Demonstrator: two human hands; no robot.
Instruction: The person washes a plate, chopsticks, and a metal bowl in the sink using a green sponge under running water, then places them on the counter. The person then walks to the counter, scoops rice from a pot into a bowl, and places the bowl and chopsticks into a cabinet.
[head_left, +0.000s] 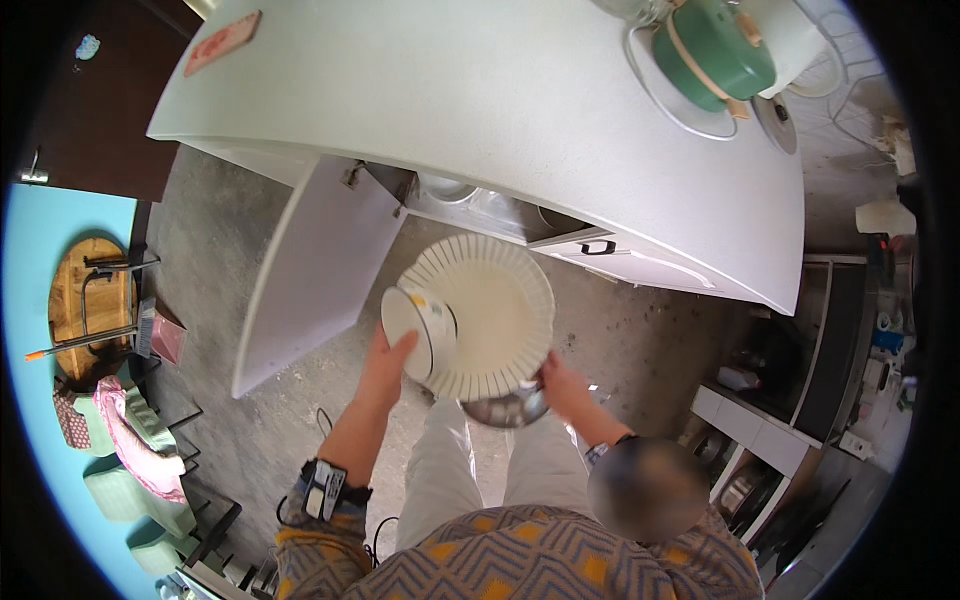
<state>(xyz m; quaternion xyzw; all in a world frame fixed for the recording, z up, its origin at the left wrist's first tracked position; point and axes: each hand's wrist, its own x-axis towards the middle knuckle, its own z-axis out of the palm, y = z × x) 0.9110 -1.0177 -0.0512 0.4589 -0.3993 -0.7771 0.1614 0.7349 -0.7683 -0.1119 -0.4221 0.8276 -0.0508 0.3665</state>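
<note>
My left hand (394, 360) grips a white bowl (418, 334) with a dark rim line, its thumb over the bowl's opening; whether it is one bowl or a stack I cannot tell. The bowl is tilted against the left part of a large cream fluted plate (495, 315). At the plate's lower right edge, my right hand (562, 386) holds the plate, its fingers partly hidden. A shiny metal bowl (508, 409) shows beneath the plate, beside the right hand. Ahead is a white cabinet (480, 90) with one door (322, 262) standing open; dishes (448, 187) sit inside.
On the cabinet top stand a green pot (709, 56) and, near it, a round lid (776, 120). A pink dustpan (165, 334), a broom, a folded round wooden table (90, 307) and green chairs (135, 487) line the left wall. A shelf unit (750, 427) stands at the right.
</note>
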